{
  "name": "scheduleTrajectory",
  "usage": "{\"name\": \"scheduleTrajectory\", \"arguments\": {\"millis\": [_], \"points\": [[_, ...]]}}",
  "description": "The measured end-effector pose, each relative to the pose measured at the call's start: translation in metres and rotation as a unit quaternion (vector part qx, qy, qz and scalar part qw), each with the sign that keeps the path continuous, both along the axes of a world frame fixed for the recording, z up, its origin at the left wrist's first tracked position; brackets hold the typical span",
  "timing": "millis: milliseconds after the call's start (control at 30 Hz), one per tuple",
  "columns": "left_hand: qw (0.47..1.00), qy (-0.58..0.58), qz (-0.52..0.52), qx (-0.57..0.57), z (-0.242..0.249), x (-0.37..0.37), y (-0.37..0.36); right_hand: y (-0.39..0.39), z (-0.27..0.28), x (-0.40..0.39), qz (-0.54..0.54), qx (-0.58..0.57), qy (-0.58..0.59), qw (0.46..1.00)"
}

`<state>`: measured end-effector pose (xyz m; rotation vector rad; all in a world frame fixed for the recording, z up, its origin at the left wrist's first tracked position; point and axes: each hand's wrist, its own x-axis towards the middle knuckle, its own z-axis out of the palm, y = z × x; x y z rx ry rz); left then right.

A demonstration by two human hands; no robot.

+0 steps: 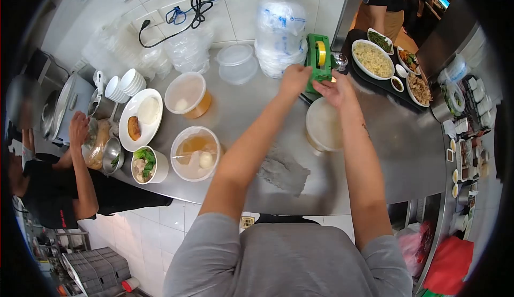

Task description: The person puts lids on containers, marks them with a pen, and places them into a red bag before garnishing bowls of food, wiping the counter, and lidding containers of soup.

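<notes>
Both hands are at the front end of a green tape dispenser (pixel 319 56) with a yellow roll, near the wall. My left hand (pixel 296 79) is closed at its left side, fingertips pressed together; what they grip is too small to make out. Palm partly turned up, my right hand (pixel 337 89) has its thumb and fingers apart beside the dispenser's front. Just below it stands a lidded round plastic tub (pixel 324 124), partly covered by my right forearm. Farther left are two open tubs of broth, one at the back (pixel 188 94) and one nearer me (pixel 196 153).
A grey cloth (pixel 284 171) lies on the steel counter (pixel 243 190). Stacked lids (pixel 237 64) and wrapped containers (pixel 281 35) stand by the wall. On the right, a dark tray holds a rice dish (pixel 373 60). A white plate (pixel 140 117) and a co-worker's hand (pixel 78 128) are left.
</notes>
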<state>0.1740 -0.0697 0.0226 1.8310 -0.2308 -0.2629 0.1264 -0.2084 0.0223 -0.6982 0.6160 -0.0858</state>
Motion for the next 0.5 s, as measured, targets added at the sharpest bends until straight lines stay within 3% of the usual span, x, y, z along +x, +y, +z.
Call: {"name": "scheduleTrajectory", "arguments": {"millis": [33,133,233,300,367,400,500], "points": [[0.999,-0.019,0.014,0.04,-0.007,0.012,-0.027,-0.001,-0.003,0.007,-0.032,-0.002,0.032,0.999],[0.988,-0.026,0.059,0.142,-0.045,0.047,-0.081,-0.017,-0.017,0.018,0.02,0.025,0.027,0.999],[0.987,-0.08,0.13,0.054,-0.021,0.01,-0.076,-0.013,-0.003,0.01,0.047,-0.006,0.029,0.998],[0.991,-0.131,0.025,0.019,-0.009,-0.041,-0.039,-0.013,0.001,0.004,0.068,-0.052,-0.011,0.996],[0.971,-0.233,0.042,-0.029,0.007,-0.137,0.008,-0.023,-0.001,0.014,0.086,0.026,0.057,0.994],[0.981,-0.184,-0.001,-0.055,0.025,-0.18,0.033,-0.025,-0.003,0.019,0.096,0.064,0.09,0.989],[0.977,-0.208,-0.042,-0.027,0.021,-0.26,0.074,-0.017,-0.016,0.021,0.05,-0.004,0.036,0.998]]}}
